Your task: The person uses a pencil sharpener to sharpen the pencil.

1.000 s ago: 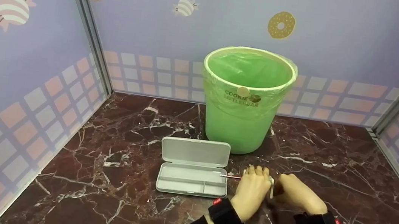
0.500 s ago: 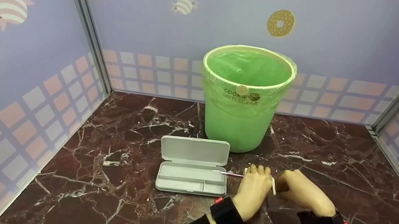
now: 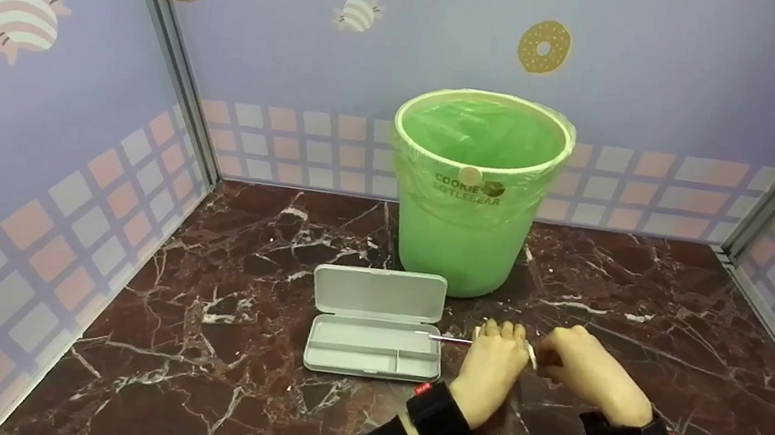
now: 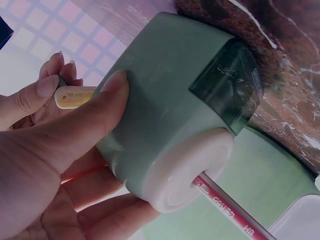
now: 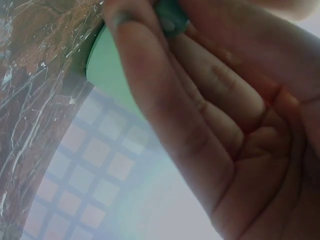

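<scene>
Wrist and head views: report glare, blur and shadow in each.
Right wrist view: pale glare washes out part of the wall, and the right hand looks shadowed and soft; left wrist view: purplish cast, HB on the red pencil readable; head view: fairly even light, COOKIE on the green bin legible.

Grey-green sharpener [image 4: 155,100], red pencil [image 4: 225,210]
Pale grey case [image 3: 378,295], light green bin [image 3: 461,249], dark red table [image 3: 204,387] veined white, lilac wall [image 3: 438,46] checked pink and white.
</scene>
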Demonstrator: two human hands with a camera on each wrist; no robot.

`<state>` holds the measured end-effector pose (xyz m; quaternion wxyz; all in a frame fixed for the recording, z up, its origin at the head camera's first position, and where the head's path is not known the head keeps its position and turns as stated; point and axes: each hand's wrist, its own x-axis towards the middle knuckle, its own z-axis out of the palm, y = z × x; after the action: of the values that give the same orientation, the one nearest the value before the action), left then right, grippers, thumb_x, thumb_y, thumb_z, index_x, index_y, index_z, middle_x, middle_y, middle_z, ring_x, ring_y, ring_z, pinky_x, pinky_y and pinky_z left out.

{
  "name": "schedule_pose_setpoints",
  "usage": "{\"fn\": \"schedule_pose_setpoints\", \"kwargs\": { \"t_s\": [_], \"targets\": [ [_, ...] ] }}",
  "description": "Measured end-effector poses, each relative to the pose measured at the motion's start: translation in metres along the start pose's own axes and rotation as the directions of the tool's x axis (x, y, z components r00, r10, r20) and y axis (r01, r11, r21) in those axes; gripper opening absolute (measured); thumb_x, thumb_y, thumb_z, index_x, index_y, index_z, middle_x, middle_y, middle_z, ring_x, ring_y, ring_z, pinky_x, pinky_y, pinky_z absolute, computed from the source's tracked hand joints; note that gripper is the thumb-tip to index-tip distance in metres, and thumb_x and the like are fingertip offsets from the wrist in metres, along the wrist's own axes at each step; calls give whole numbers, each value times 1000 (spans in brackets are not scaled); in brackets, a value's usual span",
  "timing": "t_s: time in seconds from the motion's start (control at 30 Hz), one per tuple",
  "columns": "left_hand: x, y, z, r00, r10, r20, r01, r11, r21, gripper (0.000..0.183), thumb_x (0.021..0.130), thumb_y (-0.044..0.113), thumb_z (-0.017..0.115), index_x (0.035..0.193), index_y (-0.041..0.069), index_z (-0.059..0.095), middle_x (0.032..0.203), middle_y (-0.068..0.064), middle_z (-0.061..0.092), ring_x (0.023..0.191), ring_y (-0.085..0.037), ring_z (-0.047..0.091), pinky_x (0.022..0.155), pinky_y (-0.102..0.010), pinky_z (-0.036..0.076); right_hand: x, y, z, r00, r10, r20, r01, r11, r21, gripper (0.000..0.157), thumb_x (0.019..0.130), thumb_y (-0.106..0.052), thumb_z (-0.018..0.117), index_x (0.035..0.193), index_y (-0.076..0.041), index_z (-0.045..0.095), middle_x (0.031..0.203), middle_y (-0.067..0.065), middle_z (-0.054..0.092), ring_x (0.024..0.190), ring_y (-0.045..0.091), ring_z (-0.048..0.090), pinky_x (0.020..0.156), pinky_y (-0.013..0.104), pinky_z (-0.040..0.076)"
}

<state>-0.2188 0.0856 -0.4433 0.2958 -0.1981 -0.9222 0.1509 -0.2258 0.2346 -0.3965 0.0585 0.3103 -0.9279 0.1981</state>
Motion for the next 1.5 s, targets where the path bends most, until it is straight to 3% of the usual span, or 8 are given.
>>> {"fn": "schedule_pose_setpoints", "kwargs": {
  "t_s": [0.27, 0.47, 0.7, 1.23, 1.5],
  "targets": [
    [-2, 0, 3, 1000, 21, -11, -21, 1000, -11, 27, 94, 26, 50, 113, 19, 69, 91, 8, 66, 87, -10, 64, 75, -20, 53, -1, 1, 1, 997, -7, -72, 3, 998, -64, 17, 70, 2, 78, 64, -11, 69, 59, -7, 63, 53, 1, 50, 52, 23, 44],
    [-1, -3, 4, 998, 59, 11, -59, 998, -33, 32, 94, 25, 50, 119, 17, 68, 97, 7, 69, 91, -11, 65, 79, -20, 55, 1, -3, 1, 988, 36, -150, -54, 992, -114, 16, 70, -2, 81, 66, -12, 69, 63, -4, 65, 57, 10, 57, 56, 29, 49],
    [-2, -6, 5, 999, 48, 3, -48, 998, -42, 31, 94, 24, 49, 118, 16, 68, 98, 6, 69, 92, -11, 66, 82, -21, 56, 4, -8, 4, 979, 87, -182, -110, 986, -123, 15, 68, -5, 82, 65, -10, 68, 64, -1, 66, 58, 14, 59, 56, 32, 49],
    [-1, -4, 3, 997, 72, -1, -72, 997, -29, 30, 95, 24, 49, 116, 16, 68, 96, 6, 68, 89, -11, 66, 76, -21, 56, 6, -5, 7, 962, 99, -255, -135, 982, -129, 12, 71, -1, 79, 69, -9, 72, 69, 2, 71, 63, 20, 65, 58, 37, 51],
    [0, -5, 3, 997, 73, -21, -74, 997, -18, 31, 96, 23, 48, 117, 16, 70, 95, 6, 68, 86, -11, 65, 76, -21, 55, 10, -2, 15, 929, 150, -338, -189, 978, -86, 10, 74, 3, 77, 72, -6, 73, 69, 4, 70, 62, 19, 65, 57, 37, 51]
  ]
}}
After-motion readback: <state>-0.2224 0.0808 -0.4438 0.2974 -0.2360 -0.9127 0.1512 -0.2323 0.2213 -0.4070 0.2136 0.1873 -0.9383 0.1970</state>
